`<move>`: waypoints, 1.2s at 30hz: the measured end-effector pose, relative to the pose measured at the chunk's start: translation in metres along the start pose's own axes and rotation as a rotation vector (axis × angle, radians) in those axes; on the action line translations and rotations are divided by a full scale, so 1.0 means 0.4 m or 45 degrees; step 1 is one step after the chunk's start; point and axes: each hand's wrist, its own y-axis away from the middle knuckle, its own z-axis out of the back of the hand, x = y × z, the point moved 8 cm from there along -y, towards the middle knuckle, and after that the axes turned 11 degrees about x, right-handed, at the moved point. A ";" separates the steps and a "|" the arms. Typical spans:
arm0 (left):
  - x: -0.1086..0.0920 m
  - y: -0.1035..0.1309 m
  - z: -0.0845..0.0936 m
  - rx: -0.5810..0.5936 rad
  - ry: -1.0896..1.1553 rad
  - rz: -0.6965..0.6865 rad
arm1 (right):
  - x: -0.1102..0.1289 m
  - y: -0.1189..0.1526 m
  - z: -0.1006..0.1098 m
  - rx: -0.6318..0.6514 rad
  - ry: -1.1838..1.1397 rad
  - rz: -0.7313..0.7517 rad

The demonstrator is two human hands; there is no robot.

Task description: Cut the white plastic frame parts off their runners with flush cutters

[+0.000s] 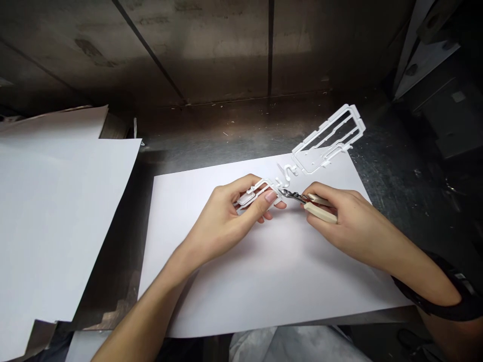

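My left hand (241, 203) pinches one end of a white plastic frame part (260, 187) between thumb and fingers, above a white sheet. From that end a curved white runner (289, 172) leads up to a larger slotted frame (328, 141) at the upper right. In my right hand (335, 206) is a pair of nippers (320, 211) with cream handles, my fingers wrapped round them. Their metal jaws touch or nearly touch the plastic beside my left fingertips. Whether the jaws are closed on it I cannot tell.
The large white sheet (264, 281) lies on a dark metal bench (234, 128) with small scraps scattered toward the back. On the left, more white sheets (56, 216) cover a stack. A metal wall (222, 50) rises behind, and dark equipment (445, 105) stands at the right.
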 end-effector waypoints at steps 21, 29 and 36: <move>0.010 0.009 -0.004 0.007 0.088 0.011 | 0.001 0.001 -0.011 0.123 -0.056 -0.073; 0.003 0.008 -0.001 0.012 0.029 0.011 | 0.001 0.001 -0.014 0.123 -0.039 -0.070; -0.006 0.010 -0.006 0.056 0.023 -0.018 | -0.007 0.001 -0.023 0.144 -0.044 -0.060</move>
